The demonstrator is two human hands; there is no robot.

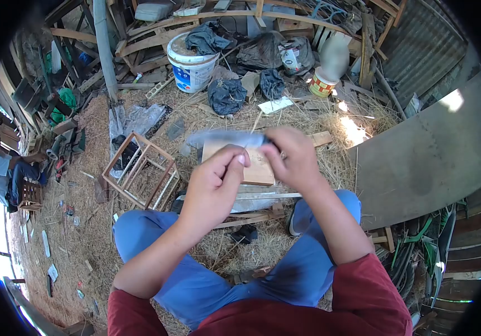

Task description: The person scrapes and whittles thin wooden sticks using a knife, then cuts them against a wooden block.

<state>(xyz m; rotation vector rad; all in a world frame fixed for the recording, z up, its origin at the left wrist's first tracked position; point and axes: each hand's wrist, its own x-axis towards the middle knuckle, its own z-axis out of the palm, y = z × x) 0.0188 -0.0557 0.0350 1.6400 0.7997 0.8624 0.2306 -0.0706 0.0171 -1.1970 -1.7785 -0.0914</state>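
My right hand [295, 158] is closed around the dark handle of a large knife [223, 138]. Its broad blade points left and is blurred by motion. Below and left of it my left hand [213, 180] is closed, thumb pressed against the curled fingers. What it pinches, if anything, is too small or hidden to make out. Behind both hands, between my knees, lies a flat wooden block [258, 176], partly covered by the blade and my left hand. Just left of my left hand a small open wooden frame [141, 172] rests tilted on the ground.
Straw and shavings cover the ground. A white bucket [193, 73], black plastic bags [226, 96] and a red-yellow tub [322, 84] stand ahead. A large grey sheet [425, 162] leans at right. At far left a person [5, 168] sits on a wooden stool [30, 194].
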